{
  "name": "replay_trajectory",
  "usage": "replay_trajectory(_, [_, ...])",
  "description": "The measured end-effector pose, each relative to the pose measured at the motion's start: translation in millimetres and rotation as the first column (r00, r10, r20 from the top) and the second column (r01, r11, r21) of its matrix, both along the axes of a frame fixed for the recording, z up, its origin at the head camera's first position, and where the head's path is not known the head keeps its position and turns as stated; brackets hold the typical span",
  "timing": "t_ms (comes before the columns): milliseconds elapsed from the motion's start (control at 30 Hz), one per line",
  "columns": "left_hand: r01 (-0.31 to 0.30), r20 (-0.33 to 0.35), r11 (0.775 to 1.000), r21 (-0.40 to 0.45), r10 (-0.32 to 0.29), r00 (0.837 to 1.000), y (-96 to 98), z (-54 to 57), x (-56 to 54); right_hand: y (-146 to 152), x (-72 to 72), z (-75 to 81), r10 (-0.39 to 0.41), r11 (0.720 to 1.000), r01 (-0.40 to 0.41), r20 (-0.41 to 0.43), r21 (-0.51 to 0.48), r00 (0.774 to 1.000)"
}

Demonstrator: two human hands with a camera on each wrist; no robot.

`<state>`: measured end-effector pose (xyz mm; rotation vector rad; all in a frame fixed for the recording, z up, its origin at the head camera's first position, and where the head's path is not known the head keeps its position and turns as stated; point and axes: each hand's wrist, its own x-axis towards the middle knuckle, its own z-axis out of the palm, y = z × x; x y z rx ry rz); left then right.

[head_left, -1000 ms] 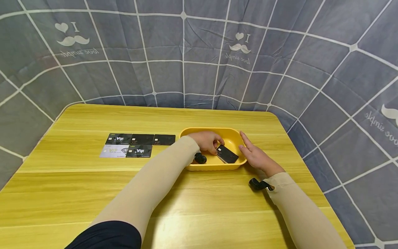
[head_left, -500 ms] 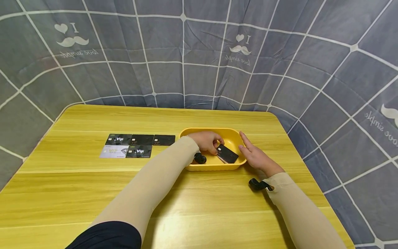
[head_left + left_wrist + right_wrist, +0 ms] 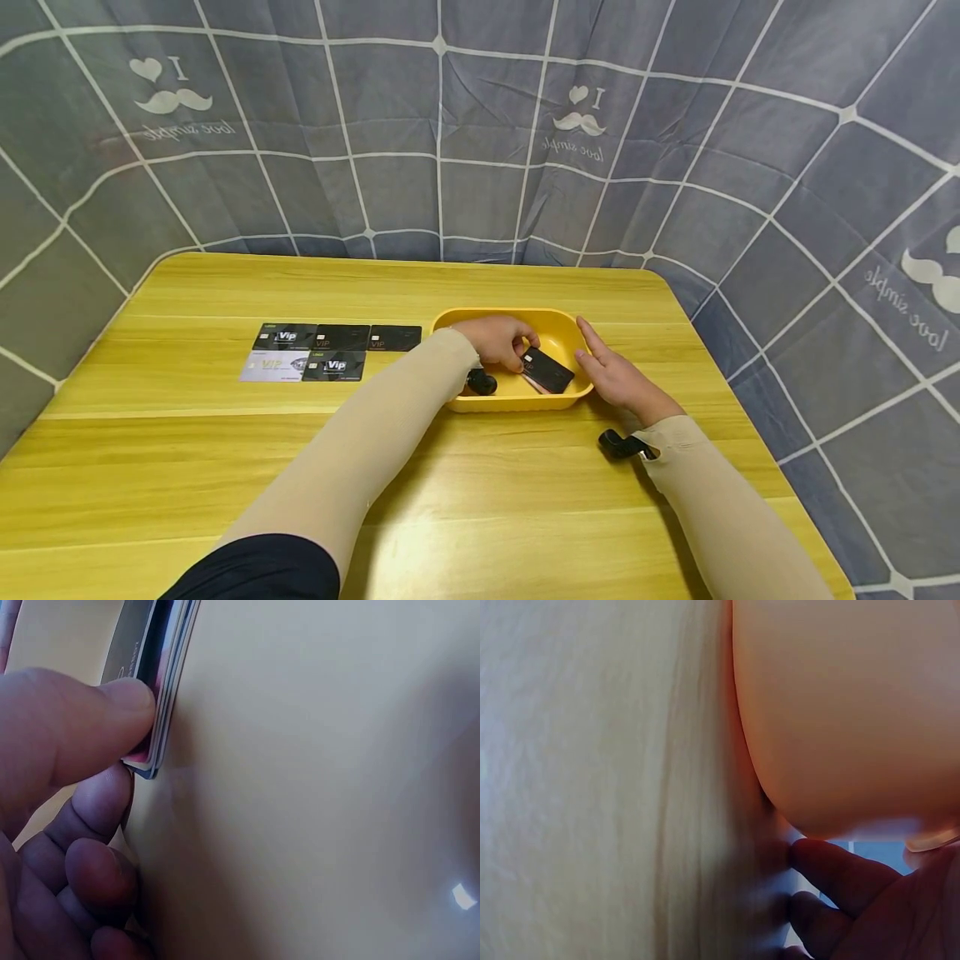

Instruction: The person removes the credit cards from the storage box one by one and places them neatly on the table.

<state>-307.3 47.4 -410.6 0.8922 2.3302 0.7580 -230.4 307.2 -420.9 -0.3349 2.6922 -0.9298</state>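
Note:
Inside a yellow plastic tray (image 3: 517, 402), my left hand (image 3: 498, 340) pinches a small stack of cards (image 3: 550, 371) at its left end. A black VIP card lies on top, and the pinkish edge of another shows beneath it. Up close in the left wrist view, the thumb presses on the stacked cards (image 3: 166, 690), whose several thin edges are visible. My right hand (image 3: 618, 379) holds the tray's right end, thumb over the rim and fingers along the outer wall. The right wrist view shows those fingertips (image 3: 832, 870) close under the tray's outer wall (image 3: 847, 712).
Left of the tray, several cards lie in two rows on the wooden table (image 3: 480, 500): a silver card (image 3: 273, 365), and dark VIP cards such as the one (image 3: 395, 337) nearest the tray. A grey gridded cloth (image 3: 480, 125) hangs behind and beside the table.
More of the pinkish card beneath the black one has come into view as the stack spreads slightly in my left hand. The right hand and the tray have stayed put.

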Motion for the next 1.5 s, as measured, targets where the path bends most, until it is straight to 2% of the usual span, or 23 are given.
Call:
replay_trajectory(267, [-0.005, 0.006, 1.000, -0.009, 0.005, 1.000, -1.2, -0.7, -2.9, -2.3, -3.0, -2.2, -0.005, 1.000, 0.005, -0.005, -0.024, 1.000])
replay_trajectory(400, [0.005, -0.020, 1.000, -0.016, -0.005, 1.000, -0.8, 2.4, -3.7, -1.9, -5.1, -3.9, -0.011, 0.999, 0.011, 0.000, -0.040, 1.000])
replay_trajectory(633, [-0.011, -0.028, 1.000, -0.016, 0.010, 1.000, 2.3, 8.2, -6.6, -1.7, -7.4, -4.9, -0.022, 0.998, 0.022, 0.003, -0.055, 1.000])
replay_trajectory(767, [0.002, -0.068, 1.000, -0.015, -0.003, 0.998, 2.1, 14.6, -6.8, 0.4, -9.1, -6.7, -0.012, 0.994, 0.012, 0.000, -0.105, 1.000])
replay_trajectory(967, [0.015, -0.126, 1.000, -0.018, -0.017, 0.992, -6.8, 29.9, -5.0, 1.2, -12.8, -7.4, -0.009, 0.989, 0.011, 0.018, -0.144, 1.000])
replay_trajectory(1233, [0.018, -0.206, 1.000, 0.019, -0.014, 0.978, -40.1, 63.1, 1.2, 0.3, -14.4, -5.8, 0.000, 0.991, 0.001, 0.009, -0.137, 1.000])
replay_trajectory(1367, [-0.012, -0.228, 0.998, 0.057, 0.024, 0.973, -69.1, 81.7, 8.4, 1.5, -15.5, -5.0, -0.009, 0.992, 0.012, 0.022, -0.128, 1.000])
replay_trajectory(1500, [-0.051, -0.253, 0.994, 0.095, 0.073, 0.965, -104.2, 92.4, 16.1, 4.2, -15.2, -4.0, -0.016, 0.991, 0.020, 0.030, -0.131, 0.999])
